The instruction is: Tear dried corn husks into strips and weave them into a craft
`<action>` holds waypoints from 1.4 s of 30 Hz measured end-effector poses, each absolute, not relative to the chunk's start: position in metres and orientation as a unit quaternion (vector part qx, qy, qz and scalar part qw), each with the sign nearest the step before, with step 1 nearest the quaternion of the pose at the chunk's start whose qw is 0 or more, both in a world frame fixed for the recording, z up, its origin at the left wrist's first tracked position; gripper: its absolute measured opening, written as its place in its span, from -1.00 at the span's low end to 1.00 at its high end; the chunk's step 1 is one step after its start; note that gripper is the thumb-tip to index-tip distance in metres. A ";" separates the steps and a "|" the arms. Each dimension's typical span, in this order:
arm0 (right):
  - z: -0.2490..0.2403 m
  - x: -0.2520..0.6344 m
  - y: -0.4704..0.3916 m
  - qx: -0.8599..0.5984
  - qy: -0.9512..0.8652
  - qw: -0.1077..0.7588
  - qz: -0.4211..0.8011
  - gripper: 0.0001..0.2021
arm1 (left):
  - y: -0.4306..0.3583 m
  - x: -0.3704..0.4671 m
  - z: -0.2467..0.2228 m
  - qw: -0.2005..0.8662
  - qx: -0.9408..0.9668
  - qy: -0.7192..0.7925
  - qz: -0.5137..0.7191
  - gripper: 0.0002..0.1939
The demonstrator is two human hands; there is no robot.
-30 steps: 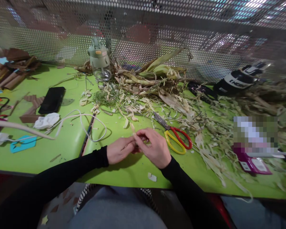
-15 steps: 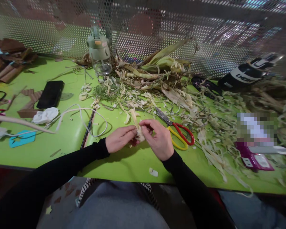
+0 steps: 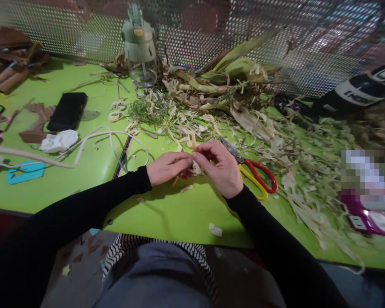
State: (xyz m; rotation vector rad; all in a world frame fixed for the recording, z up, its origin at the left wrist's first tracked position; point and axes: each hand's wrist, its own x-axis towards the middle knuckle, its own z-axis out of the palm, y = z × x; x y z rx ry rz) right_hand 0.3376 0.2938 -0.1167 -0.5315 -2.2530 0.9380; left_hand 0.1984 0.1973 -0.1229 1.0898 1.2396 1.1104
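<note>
Both hands meet above the green table, around a small pale bundle of corn husk [image 3: 196, 167]. My left hand [image 3: 167, 167] is closed on the bundle's left side, its fingertips partly hidden behind it. Thumb and forefinger of my right hand [image 3: 220, 167] pinch the husk from the other side, where a narrow yellowish strip sticks up. Just right of that hand lie scissors [image 3: 236, 153] with one red and one yellow handle, blades pointing away. Loose husk scraps [image 3: 186, 188] lie beneath the hands.
Shredded husks [image 3: 208, 122] cover the table's back and right, below a larger husk pile [image 3: 224, 81]. A clear bottle [image 3: 143, 51], a black phone [image 3: 67, 112], a white cable [image 3: 111, 147] and crumpled tissue [image 3: 59, 141] stand or lie leftward. A dark bottle [image 3: 349, 94] leans at right.
The view has shifted slightly, so the hands appear a little higher and further right. Both hands keep hold of the husk, and its upright strip looks narrower. More scraps show beneath them.
</note>
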 end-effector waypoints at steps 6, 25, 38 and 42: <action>-0.117 0.339 0.286 -0.199 -0.855 0.372 0.302 -0.95 | 0.195 0.206 -0.123 0.556 0.393 0.500 0.535 -0.77; -0.108 0.345 0.288 -0.047 -0.938 0.302 0.167 -0.88 | 0.191 0.206 -0.130 0.600 0.354 0.488 0.525 -0.74; -0.091 0.353 0.284 -0.084 -0.920 0.234 0.302 -0.93 | 0.188 0.211 -0.121 0.648 0.270 0.473 0.533 -0.85; -0.090 0.354 0.285 -0.095 -0.928 0.232 0.274 -0.95 | 0.188 0.213 -0.121 0.660 0.239 0.460 0.544 -0.89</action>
